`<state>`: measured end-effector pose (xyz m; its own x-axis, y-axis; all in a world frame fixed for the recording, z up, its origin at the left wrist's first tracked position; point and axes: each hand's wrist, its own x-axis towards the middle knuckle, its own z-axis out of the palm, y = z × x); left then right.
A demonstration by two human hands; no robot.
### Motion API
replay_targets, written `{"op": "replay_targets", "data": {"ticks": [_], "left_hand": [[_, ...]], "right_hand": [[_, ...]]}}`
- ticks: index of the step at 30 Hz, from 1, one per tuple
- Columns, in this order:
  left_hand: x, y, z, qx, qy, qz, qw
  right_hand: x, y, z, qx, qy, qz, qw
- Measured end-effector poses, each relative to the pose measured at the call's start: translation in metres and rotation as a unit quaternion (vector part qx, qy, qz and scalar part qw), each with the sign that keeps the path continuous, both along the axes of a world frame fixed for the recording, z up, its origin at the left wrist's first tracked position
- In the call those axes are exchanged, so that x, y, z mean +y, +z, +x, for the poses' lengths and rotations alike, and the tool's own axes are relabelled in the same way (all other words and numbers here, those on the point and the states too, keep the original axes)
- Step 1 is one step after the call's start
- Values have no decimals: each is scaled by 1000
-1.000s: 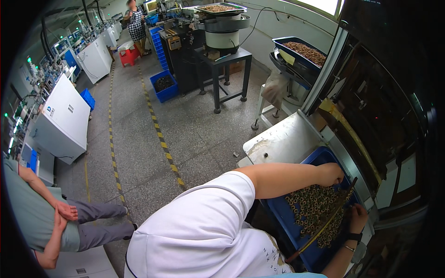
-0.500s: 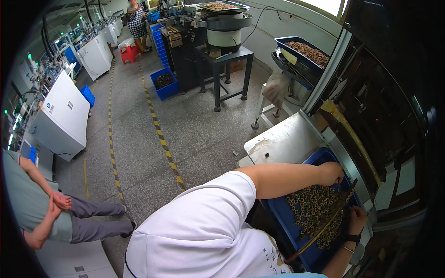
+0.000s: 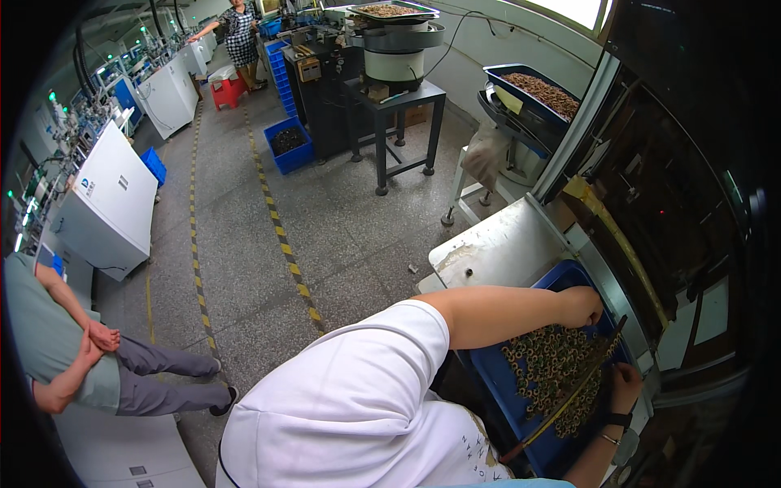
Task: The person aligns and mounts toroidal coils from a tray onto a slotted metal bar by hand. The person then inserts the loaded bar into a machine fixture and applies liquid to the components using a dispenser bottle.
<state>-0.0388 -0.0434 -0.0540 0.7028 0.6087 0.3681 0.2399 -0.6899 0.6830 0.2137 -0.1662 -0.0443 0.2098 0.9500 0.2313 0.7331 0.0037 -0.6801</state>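
A blue tray (image 3: 498, 389) at the lower right holds many small brass-coloured ring-shaped parts (image 3: 553, 370). Across it slants a long, thin brown-yellow stick (image 3: 561, 407). My left hand (image 3: 582, 307) is over the tray's far end with its fingers curled closed; what they hold, if anything, is hidden. Along the right side of the tray, near the stick, my right hand (image 3: 626, 385) has its fingers bent together, and I cannot make out anything in them. A dark band and a bracelet are on the right wrist.
A worn metal plate (image 3: 496, 244) adjoins the tray, beside a dark machine (image 3: 651, 187). Beyond stand another part-filled tray (image 3: 533, 91) and a bowl feeder (image 3: 394, 61) on a table. A co-worker (image 3: 73, 350) stands at left, hands clasped; another person (image 3: 241, 41) is far back.
The co-worker at left has shifted slightly further left. The far person now shows an outstretched arm. My hands have barely moved over the tray.
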Motion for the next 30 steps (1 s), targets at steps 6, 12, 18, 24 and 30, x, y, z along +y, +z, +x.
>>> {"op": "replay_targets", "data": {"ticks": [6, 12, 18, 24, 30], "left_hand": [[-2, 2, -4, 30, -20, -17, 999], [-4, 4, -4, 21, -17, -13, 1000], [-4, 5, -6, 10, -8, -9, 1000], [-5, 8, -4, 43, -6, -12, 999], [-3, 3, -4, -45, 30, 14, 998]], "right_hand": [[0, 0, -2, 13, 5, -8, 1000], [0, -6, 8, 18, 2, -27, 999], [2, -3, 3, 32, -4, -26, 999], [0, 2, 5, 18, 6, -1, 1000], [-8, 56, 2, 102, 24, -1, 994]]}}
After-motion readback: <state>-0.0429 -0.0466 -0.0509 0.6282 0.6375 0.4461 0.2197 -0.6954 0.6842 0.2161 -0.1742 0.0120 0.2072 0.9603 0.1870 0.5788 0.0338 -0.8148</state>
